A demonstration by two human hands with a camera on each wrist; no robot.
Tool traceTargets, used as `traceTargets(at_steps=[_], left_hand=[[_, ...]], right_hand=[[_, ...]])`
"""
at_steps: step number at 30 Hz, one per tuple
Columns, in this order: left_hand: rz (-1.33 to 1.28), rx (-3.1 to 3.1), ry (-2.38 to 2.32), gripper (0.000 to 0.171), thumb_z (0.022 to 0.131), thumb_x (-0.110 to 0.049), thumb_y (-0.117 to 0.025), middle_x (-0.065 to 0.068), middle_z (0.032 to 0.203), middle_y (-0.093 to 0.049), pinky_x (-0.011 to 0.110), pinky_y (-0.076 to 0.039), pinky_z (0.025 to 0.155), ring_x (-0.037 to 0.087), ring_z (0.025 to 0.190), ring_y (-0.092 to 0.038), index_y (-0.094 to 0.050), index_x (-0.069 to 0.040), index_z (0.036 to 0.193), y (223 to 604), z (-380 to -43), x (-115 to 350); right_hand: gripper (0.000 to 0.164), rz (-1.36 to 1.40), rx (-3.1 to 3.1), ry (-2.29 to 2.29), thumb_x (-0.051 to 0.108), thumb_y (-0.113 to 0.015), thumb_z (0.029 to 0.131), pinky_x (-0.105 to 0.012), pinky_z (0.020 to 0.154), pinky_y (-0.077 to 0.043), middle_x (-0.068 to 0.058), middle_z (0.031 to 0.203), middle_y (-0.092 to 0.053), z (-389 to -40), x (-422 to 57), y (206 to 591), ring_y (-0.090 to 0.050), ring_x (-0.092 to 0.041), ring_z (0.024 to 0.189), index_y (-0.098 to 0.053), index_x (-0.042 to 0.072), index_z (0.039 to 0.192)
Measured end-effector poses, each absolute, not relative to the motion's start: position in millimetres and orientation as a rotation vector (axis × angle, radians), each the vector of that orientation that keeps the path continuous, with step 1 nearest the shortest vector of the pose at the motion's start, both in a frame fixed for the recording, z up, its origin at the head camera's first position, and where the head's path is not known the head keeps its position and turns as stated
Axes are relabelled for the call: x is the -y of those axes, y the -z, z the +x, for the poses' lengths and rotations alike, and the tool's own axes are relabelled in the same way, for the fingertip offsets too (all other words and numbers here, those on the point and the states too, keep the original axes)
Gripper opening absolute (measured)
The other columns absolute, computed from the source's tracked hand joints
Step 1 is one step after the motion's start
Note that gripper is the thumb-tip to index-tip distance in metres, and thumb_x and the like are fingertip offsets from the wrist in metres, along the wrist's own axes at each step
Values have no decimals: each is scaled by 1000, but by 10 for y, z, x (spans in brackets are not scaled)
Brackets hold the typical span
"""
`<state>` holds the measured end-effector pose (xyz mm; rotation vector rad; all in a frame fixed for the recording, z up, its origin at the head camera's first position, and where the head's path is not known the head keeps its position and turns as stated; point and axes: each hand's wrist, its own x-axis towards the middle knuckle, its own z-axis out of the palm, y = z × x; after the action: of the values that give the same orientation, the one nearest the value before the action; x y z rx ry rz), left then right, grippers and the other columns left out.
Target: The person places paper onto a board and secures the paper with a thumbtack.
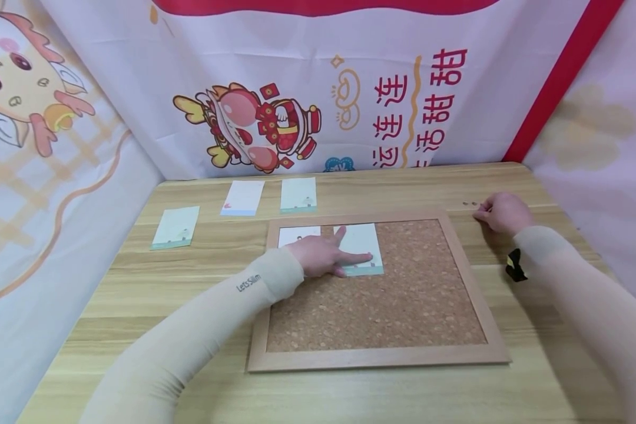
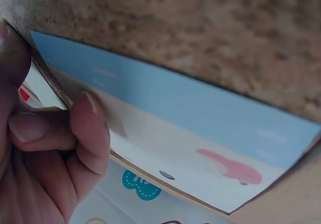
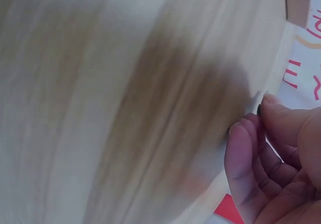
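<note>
The green-edged card point(image 1: 358, 242) lay at the far middle of the corkboard point(image 1: 392, 312), its long axis seemingly along the board's short sides, beneath the straight, spread fingers of the nearer left hand point(image 1: 318, 255). Off the board's right side, the right hand point(image 1: 507, 213) pinched a small dark tack point(image 3: 259, 109), the frame's right rail point(image 1: 470, 282) lying between it and the card. A white card point(image 2: 185, 123) sat just left of the first; loose tacks point(image 1: 465, 204) lay outside the board's far right corner, other cards point(image 1: 298, 194) on the worktop point(image 1: 132, 282) left of it and beyond.
</note>
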<state>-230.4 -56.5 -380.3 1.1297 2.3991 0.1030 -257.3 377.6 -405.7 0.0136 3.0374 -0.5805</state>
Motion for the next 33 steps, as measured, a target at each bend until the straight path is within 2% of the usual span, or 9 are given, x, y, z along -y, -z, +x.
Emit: traceTargets(at_steps=[6,13,19,23,28,33], left_hand=[[1132,-2389,-106,57,101,-36,-54,19,163,4,30,-42,57,18,60,-49,-30,-53,149,3800,-2308,559],[1179,-2398,-74,57,100,-37,-54,21,163,2,29,-43,58,19,65,-53,-30,-52,149,3802,-2315,568],[1150,-2392,-93,57,100,-36,-55,19,163,4,30,-43,59,18,61,-48,-30,-53,149,3799,-2309,564],[1136,-2387,-112,57,100,-35,-54,19,163,5,30,-44,60,18,61,-50,-31,-53,149,3801,-2301,561],[1134,-2389,-124,56,101,-35,-54,19,163,4,30,-45,62,19,62,-53,-31,-52,149,3798,-2288,563],[1137,-2388,-111,56,101,-35,-53,18,163,4,30,-45,61,18,59,-52,-30,-52,149,3785,-2277,560]], right_hand=[[23,35,-3054,680,22,-64,96,-49,75,-43,-12,83,-65,-2536,-3698,3966,-55,-34,82,-69,-1,93],[14,-189,-3218,709,16,-71,89,-43,71,-43,-10,80,-70,-2501,-3426,3751,-60,-26,75,-74,2,89],[16,-287,-3221,793,20,-75,89,-34,61,-45,-5,75,-70,-2414,-3151,3635,-60,-19,65,-76,4,90],[13,-323,-3198,871,18,-76,90,-30,55,-44,-4,71,-68,-2336,-2978,3573,-59,-18,62,-76,5,90],[6,-519,-3222,851,6,-71,91,-33,60,-49,-4,74,-68,-2202,-2753,3495,-60,-17,65,-76,3,91],[11,-694,-3193,805,-1,-71,89,-39,66,-56,-9,86,-74,-2037,-2531,3410,-67,-18,73,-77,1,98]])
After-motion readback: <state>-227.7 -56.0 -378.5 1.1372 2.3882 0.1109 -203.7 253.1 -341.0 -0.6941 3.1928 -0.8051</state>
